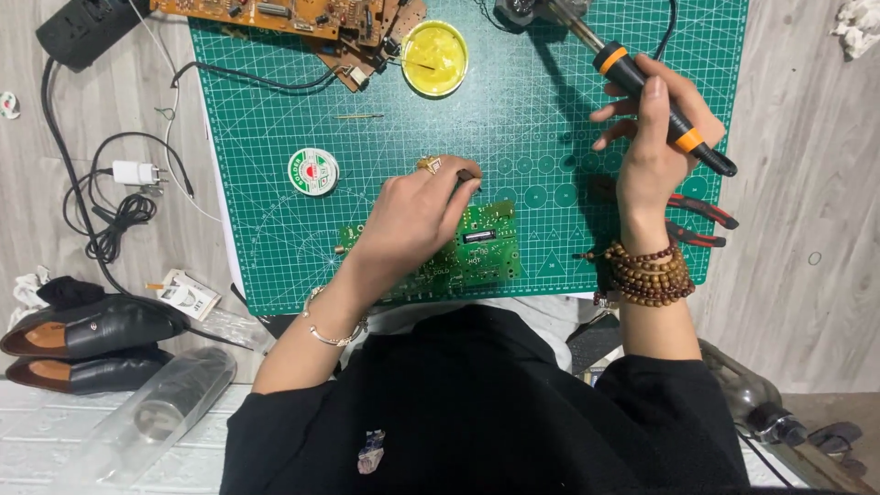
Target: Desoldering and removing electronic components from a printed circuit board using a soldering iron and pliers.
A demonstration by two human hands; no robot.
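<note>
A green circuit board [481, 247] lies on the green cutting mat [275, 229] in front of me. My left hand [417, 215], with a gold ring, rests over the board's left part and pinches something small and dark at its fingertips. My right hand [655, 137] is raised to the right of the board and grips a black and orange soldering iron [655, 96], whose metal tip points up and left toward the mat's far edge. A beaded bracelet sits on my right wrist.
A yellow tin of flux [434, 57] and brown circuit boards [302, 18] lie at the mat's far edge. A solder spool [313, 171] sits left of the board. Red-handled pliers [701, 220] lie at the right. Cables, a plug and black shoes [87, 335] are on the floor left.
</note>
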